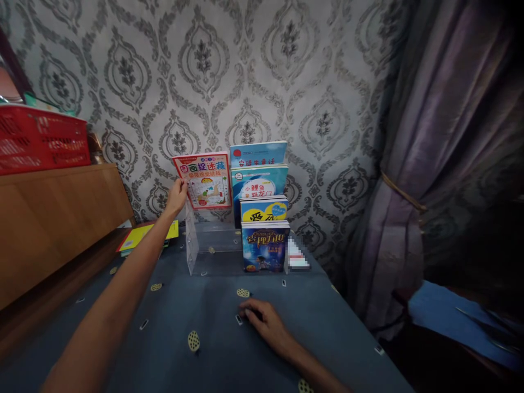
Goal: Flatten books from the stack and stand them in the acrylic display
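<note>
My left hand grips the left edge of a red-bordered picture book, which stands upright at the top left of a clear tiered book stand. On the stand's right side, books rise in steps: a dark blue paperback in front, a blue and yellow book behind it, then a teal book and a light blue book at the back. My right hand rests on the tablecloth before the stand, fingers curled and loosely apart, holding nothing.
A yellow book lies on others at the left, beside a wooden cabinet with a red basket on top. A pixelated white item lies right of the stand. A tied curtain hangs at the right, past the table's edge.
</note>
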The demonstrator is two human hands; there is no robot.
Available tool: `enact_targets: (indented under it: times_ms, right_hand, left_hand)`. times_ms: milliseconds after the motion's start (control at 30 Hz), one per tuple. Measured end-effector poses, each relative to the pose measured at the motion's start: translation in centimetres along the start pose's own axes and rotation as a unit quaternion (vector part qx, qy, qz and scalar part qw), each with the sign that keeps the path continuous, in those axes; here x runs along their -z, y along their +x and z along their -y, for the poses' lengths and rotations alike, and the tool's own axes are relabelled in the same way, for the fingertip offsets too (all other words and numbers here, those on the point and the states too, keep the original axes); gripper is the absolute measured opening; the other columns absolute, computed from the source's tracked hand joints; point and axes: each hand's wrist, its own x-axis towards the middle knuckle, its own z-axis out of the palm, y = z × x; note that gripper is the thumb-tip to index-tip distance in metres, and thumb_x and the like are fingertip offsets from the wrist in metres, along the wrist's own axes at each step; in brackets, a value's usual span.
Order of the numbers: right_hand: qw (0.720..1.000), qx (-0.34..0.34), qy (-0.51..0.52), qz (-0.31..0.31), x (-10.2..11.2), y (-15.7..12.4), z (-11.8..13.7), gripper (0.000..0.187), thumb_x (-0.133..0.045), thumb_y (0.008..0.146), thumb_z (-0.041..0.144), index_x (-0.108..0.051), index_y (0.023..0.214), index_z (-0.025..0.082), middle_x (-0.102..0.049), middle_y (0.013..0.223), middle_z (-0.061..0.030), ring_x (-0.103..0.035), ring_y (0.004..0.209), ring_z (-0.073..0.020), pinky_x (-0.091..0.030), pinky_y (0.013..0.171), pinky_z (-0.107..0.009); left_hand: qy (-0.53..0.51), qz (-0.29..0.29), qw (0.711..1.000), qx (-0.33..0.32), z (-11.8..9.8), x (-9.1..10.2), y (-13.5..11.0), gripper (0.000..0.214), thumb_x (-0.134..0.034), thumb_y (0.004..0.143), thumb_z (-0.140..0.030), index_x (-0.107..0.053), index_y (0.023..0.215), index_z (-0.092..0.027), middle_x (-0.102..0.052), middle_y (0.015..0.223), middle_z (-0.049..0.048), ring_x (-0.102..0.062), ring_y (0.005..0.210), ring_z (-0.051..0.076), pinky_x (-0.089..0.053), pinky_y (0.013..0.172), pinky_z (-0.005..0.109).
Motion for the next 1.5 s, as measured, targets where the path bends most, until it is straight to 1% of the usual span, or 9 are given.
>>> enact_targets:
  times_ms: [367,667,833,967,1100,1200,1300,1367,1500]
  right_hand:
    - [1.000,0.007,-0.011,-0.005,0.0,0.0,-0.1,0.037,-0.050,0.093,0.044,-0.075,0.102,0.019,-0.078,0.097,-0.0110,-0.072,0.095,-0.0271,-0.054,0.087,-0.040]
    - [1.000,0.017,-0.008,0.006,0.2,-0.1,0.4,0.037,-0.051,0.094,0.047,-0.075,0.102,0.020,-0.078,0.094,-0.0098,-0.072,0.092,-0.0272,-0.055,0.086,-0.041]
    - [1.000,0.008,-0.018,0.010,0.2,0.1,0.1,0.038,-0.051,0.093,0.047,-0.075,0.103,0.018,-0.078,0.097,-0.0119,-0.072,0.093,-0.0284,-0.054,0.090,-0.044]
    - [1.000,0.006,-0.015,0.023,0.2,0.2,0.1,0.041,-0.051,0.092,0.049,-0.074,0.104,0.017,-0.078,0.096,-0.0124,-0.072,0.092,-0.0287,-0.054,0.088,-0.043]
    - [0.999,0.001,-0.014,0.034,0.3,0.2,0.5,0.040,-0.051,0.093,0.048,-0.073,0.105,0.019,-0.078,0.096,-0.0114,-0.073,0.094,-0.0288,-0.054,0.087,-0.042]
    - [0.999,-0.003,-0.022,0.032,0.4,0.2,0.5,0.040,-0.051,0.093,0.049,-0.074,0.105,0.019,-0.079,0.096,-0.0109,-0.073,0.093,-0.0286,-0.055,0.087,-0.042]
    - [0.999,-0.010,-0.026,0.036,0.4,0.2,0.4,0.040,-0.050,0.093,0.049,-0.074,0.107,0.019,-0.079,0.098,-0.0107,-0.072,0.095,-0.0285,-0.054,0.089,-0.042]
    - [0.999,-0.012,-0.028,0.036,0.4,0.2,0.3,0.041,-0.051,0.093,0.051,-0.074,0.107,0.019,-0.079,0.098,-0.0107,-0.073,0.095,-0.0285,-0.055,0.089,-0.042]
    - [0.999,-0.014,-0.033,0.035,0.4,0.2,0.4,0.044,-0.050,0.094,0.054,-0.074,0.106,0.019,-0.079,0.098,-0.0114,-0.073,0.093,-0.0285,-0.055,0.086,-0.042]
  left_hand:
    - [-0.015,0.013,1.000,-0.003,0.1,0.0,-0.1,0.018,-0.052,0.092,-0.037,-0.059,0.096,-0.021,-0.069,0.095,0.0047,-0.061,0.099,0.023,-0.048,0.093,0.035]
    - [-0.045,0.033,0.998,0.004,0.7,0.1,-0.6,0.030,-0.058,0.088,-0.035,-0.059,0.114,-0.019,-0.072,0.107,0.0074,-0.065,0.104,0.024,-0.051,0.096,0.039]
    - [-0.034,0.035,0.999,0.025,1.9,1.0,-2.9,0.036,-0.053,0.091,-0.032,-0.057,0.125,-0.020,-0.072,0.118,0.0109,-0.065,0.114,0.026,-0.050,0.101,0.042]
    - [-0.032,0.057,0.998,-0.020,2.2,1.4,-6.6,0.041,-0.047,0.095,-0.029,-0.051,0.134,-0.018,-0.064,0.136,0.0154,-0.057,0.132,0.026,-0.043,0.109,0.043]
    - [0.023,0.077,0.997,-0.015,3.0,1.8,-11.1,0.037,-0.045,0.097,-0.029,-0.054,0.131,-0.018,-0.073,0.117,0.0132,-0.067,0.116,0.027,-0.048,0.103,0.043]
    - [0.055,0.034,0.998,-0.010,4.6,2.5,-13.4,0.033,-0.041,0.098,-0.026,-0.055,0.127,-0.018,-0.072,0.118,0.0133,-0.067,0.114,0.026,-0.052,0.095,0.039]
    - [0.187,-0.008,0.981,0.040,6.9,3.7,-13.9,0.036,-0.032,0.099,-0.020,-0.051,0.130,-0.019,-0.069,0.122,0.0140,-0.066,0.114,0.023,-0.053,0.093,0.037]
    - [0.288,0.009,0.954,0.079,8.3,4.3,-13.7,0.037,-0.032,0.098,-0.018,-0.053,0.129,-0.018,-0.068,0.124,0.0153,-0.064,0.117,0.025,-0.050,0.100,0.041]
    - [0.383,0.073,0.912,0.123,10.3,4.2,-13.9,0.040,-0.052,0.090,-0.023,-0.056,0.129,-0.010,-0.061,0.134,0.0252,-0.051,0.134,0.037,-0.039,0.110,0.057]
